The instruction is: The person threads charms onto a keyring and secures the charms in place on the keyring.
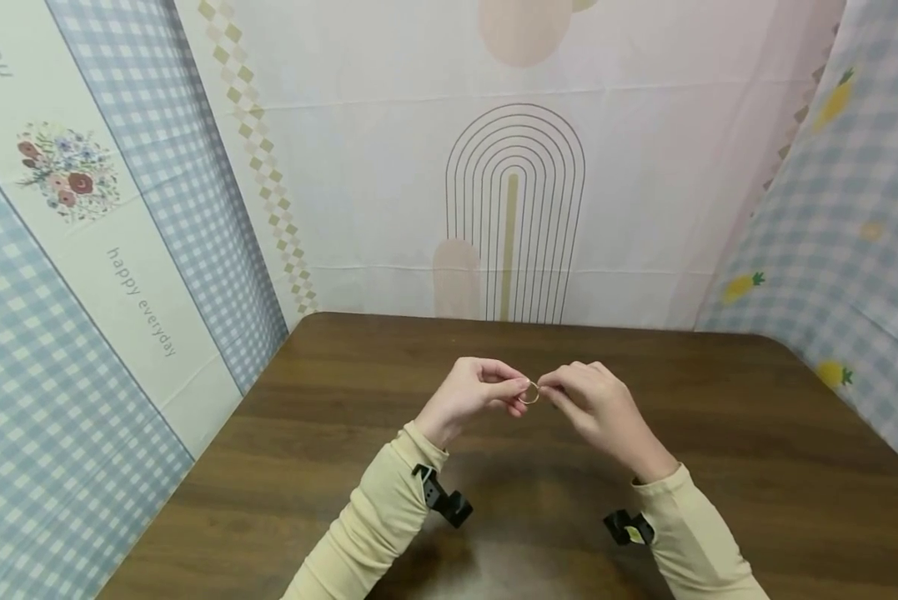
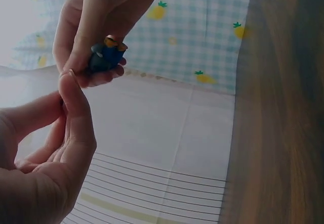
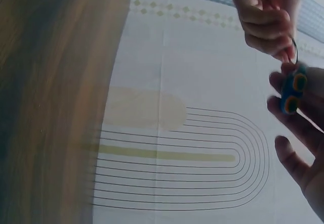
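Both hands meet over the table, close together, around a thin gold-coloured ring (image 1: 531, 404). My left hand (image 1: 465, 398) pinches the ring between thumb and forefinger. From the other side, the fingertips of my right hand (image 1: 602, 412) reach the ring's edge. A small blue toy figure with orange parts (image 2: 108, 57) sits in the fingers of the right hand, seen in the left wrist view. The same figure (image 3: 292, 92) shows two round orange spots in the right wrist view, just below the ring. In the head view the right hand hides it.
Beneath the hands lies a brown wooden table (image 1: 328, 450). A pale cloth with printed arches (image 1: 388, 192) hangs behind it, with blue checked cloths (image 1: 156, 108) on both sides. Black wrist cameras (image 1: 443, 497) are strapped over the yellow sleeves (image 1: 373, 508).
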{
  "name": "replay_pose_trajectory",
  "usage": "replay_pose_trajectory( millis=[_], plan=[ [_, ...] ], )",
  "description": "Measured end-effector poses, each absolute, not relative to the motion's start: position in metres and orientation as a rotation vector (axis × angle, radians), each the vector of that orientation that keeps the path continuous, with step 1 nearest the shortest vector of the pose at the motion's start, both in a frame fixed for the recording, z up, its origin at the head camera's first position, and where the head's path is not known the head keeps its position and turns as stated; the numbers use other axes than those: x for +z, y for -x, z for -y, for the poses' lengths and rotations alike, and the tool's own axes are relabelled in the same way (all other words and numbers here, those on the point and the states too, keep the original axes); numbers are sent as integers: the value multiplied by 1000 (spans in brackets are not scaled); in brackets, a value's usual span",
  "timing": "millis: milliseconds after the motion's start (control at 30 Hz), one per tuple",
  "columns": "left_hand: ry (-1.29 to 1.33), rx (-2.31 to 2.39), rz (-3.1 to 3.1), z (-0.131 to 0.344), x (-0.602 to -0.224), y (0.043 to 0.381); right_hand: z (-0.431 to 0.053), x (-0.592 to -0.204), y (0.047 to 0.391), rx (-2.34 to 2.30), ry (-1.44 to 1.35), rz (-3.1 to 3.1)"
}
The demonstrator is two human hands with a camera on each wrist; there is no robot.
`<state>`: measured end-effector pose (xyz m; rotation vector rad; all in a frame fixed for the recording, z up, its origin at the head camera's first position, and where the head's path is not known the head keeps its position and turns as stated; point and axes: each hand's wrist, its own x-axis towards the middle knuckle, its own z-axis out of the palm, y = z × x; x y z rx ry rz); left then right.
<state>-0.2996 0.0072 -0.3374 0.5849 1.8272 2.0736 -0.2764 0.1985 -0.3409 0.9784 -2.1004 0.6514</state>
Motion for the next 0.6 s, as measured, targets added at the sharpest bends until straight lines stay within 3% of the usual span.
replay_pose_trajectory(
  millis=[200, 600],
  plan=[
    [-662, 1972, -1913, -4, -341, 297, -198, -345, 277, 727, -1027, 2100],
    [-644, 2140, -1863, -10, -337, 292, -194, -345, 269, 791, -854, 2073]
  ],
)
